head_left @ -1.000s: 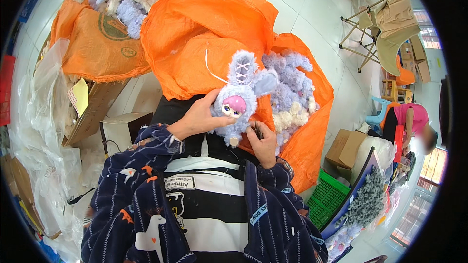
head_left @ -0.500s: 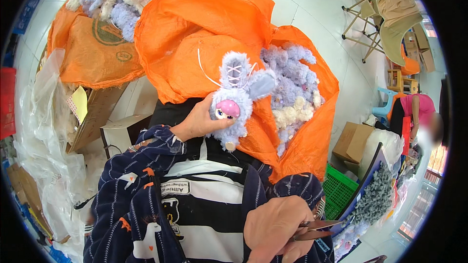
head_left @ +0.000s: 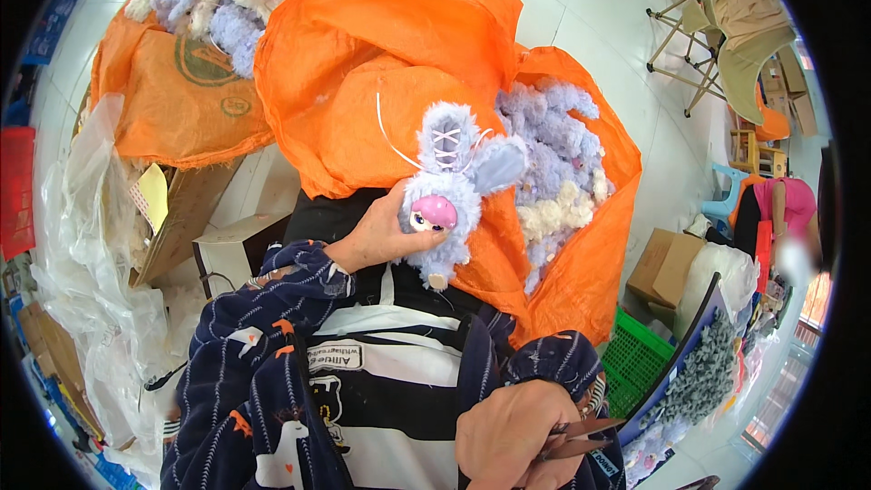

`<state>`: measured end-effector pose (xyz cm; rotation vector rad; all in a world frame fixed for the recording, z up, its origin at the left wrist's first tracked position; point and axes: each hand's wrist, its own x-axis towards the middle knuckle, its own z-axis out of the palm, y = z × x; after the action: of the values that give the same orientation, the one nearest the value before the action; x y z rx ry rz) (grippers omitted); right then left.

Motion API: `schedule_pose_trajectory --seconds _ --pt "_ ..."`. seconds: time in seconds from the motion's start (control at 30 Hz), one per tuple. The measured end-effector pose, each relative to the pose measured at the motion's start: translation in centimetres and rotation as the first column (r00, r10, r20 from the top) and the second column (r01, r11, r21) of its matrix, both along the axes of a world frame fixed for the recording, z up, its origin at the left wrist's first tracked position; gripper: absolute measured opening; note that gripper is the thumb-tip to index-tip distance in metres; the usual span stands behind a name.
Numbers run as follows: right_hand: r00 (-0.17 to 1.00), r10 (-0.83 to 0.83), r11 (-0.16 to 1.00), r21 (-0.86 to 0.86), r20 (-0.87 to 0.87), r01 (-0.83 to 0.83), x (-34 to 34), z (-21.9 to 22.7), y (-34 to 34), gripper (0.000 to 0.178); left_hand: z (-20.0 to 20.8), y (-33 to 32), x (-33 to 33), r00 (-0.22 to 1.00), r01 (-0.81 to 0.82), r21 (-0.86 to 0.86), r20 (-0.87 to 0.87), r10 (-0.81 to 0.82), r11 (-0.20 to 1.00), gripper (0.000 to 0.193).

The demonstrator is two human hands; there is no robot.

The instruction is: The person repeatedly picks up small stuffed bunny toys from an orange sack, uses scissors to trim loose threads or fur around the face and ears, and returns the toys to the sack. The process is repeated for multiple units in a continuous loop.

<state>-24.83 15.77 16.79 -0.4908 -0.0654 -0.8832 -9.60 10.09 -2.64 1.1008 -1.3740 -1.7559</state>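
Observation:
My left hand (head_left: 379, 234) is closed round a fluffy lilac plush doll (head_left: 442, 263) with long ears and a pink-topped face. White cord is laced in a crisscross up one ear, and a loose end trails to the left over an orange sack (head_left: 336, 118). Close to my body at the lower right, my right hand (head_left: 517, 431) is wrapped round a pair of scissors (head_left: 585, 440). Their blades point right, slightly apart, and the handles are hidden in the hand. The doll and the scissors are well apart.
Lilac and cream plush pieces (head_left: 558, 154) fill the sack's right side. Another heap of plush (head_left: 236, 0) lies at the far left. A green crate (head_left: 635, 358) and a cardboard box (head_left: 664, 268) stand right. Clear plastic (head_left: 95, 308) hangs left. A person in pink (head_left: 791, 204) bends at far right.
The whole view has shifted slightly, so things sit a little farther right and lower. Both hands keep their holds on the plush doll and the scissors.

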Motion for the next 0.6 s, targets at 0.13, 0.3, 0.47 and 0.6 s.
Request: schedule_pose_trajectory --seconds 0.13,0.3,0.47,0.6 --pt "0.982 0.16 0.985 -0.042 -0.097 -0.165 -2.5 -1.9 -2.1 0.025 0.5 0.0 0.1 0.999 -0.012 -0.015 0.047 0.013 1.0 0.07" --pt "0.081 -0.458 0.858 -0.416 -0.885 0.3 -2.5 -7.6 -2.3 0.026 -0.3 -0.2 -0.3 0.998 -0.005 -0.073 0.057 0.009 0.997 0.069" --pt "-0.145 -0.666 0.732 -0.679 -0.732 0.063 -2.1 -12.4 -3.0 0.027 -0.3 -0.3 -0.4 0.997 -0.007 -0.116 0.072 0.016 0.993 0.068" --pt "-0.167 -0.842 0.535 -0.835 -0.514 -0.13 -2.4 -15.1 -3.8 0.034 -0.6 -0.2 -0.4 0.996 -0.021 -0.114 0.079 0.03 0.993 0.066"
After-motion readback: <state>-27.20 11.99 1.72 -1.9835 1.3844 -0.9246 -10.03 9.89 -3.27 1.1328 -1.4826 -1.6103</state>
